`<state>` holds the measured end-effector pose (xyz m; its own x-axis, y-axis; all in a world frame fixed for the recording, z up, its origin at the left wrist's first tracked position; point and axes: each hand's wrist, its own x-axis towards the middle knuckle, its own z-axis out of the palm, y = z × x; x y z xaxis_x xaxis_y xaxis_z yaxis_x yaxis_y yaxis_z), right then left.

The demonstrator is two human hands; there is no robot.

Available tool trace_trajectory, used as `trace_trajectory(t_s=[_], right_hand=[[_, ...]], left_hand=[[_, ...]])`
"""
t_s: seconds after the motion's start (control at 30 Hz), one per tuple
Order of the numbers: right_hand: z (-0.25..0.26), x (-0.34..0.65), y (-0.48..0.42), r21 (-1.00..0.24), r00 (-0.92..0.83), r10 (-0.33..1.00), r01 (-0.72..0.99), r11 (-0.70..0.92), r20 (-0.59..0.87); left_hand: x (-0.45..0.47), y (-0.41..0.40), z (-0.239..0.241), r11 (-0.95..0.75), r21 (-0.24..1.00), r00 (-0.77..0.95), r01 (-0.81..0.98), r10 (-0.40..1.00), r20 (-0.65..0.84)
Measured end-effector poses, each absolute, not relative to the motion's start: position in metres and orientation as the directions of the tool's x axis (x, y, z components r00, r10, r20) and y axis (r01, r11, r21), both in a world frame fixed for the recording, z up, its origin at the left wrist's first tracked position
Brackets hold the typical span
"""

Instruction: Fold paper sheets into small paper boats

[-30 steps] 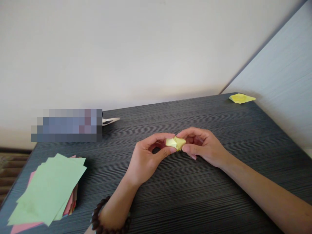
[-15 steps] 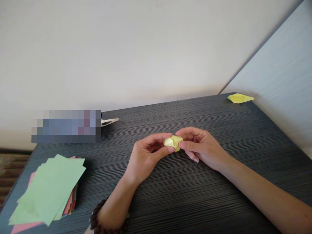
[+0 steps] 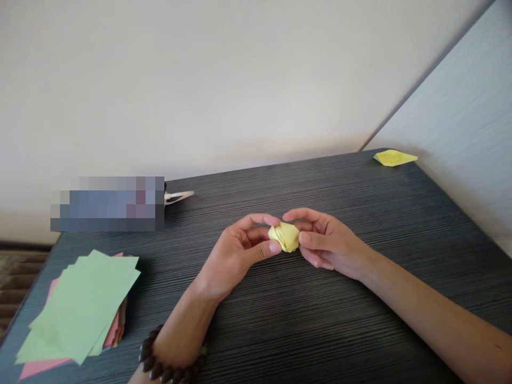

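Note:
Between my hands, above the middle of the dark desk, is a small piece of folded yellow paper [image 3: 285,236], rounded with overlapping layers. My left hand [image 3: 244,248] pinches its left side, thumb at the lower front and index finger on top. On the other side, my right hand [image 3: 330,240] has its thumb at the paper's right edge and its index finger curved over the top. The paper's back and the fingertips behind it are hidden. Dark beads circle my left wrist.
A fanned stack of green and pink paper sheets [image 3: 86,304] lies at the desk's left. Behind it sits a pixelated object [image 3: 108,205] with a white loop [image 3: 180,197]. Another folded yellow paper piece [image 3: 394,158] rests at the far right corner. A wall runs behind the desk [image 3: 248,186].
The yellow paper has turned between my fingers, showing a broader, rounder face. My right thumb has slid slightly right, to the paper's edge. My left hand keeps its pinch.

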<state>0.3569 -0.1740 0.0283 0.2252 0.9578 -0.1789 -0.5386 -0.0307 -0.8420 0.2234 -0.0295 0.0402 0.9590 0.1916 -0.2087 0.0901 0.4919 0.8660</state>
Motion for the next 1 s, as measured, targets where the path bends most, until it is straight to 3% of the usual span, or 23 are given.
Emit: trace_trajectory(t_s=[0.13,0.33,0.7,1.0], right_hand=[[0.025,0.3576,-0.1752,-0.781,0.156,0.968,-0.622,-0.058,-0.196],[0.0247,0.359,-0.1736,-0.695,0.102,0.975,-0.716,-0.064,-0.195],[0.024,0.3549,-0.1706,-0.787,0.266,0.944,-0.617,0.011,-0.195],[0.023,0.3539,-0.1719,-0.741,0.174,0.965,-0.67,-0.031,-0.198]], left_hand=[[0.2231,-0.035,0.0414,0.571,0.808,0.969,0.142,0.087,-0.231],[0.2232,-0.0381,0.0439,0.612,0.783,0.974,0.109,0.091,-0.207],[0.2256,-0.0377,0.0434,0.613,0.78,0.939,0.126,0.179,-0.292],[0.2236,-0.0369,0.0417,0.655,0.744,0.967,0.131,0.082,-0.242]])
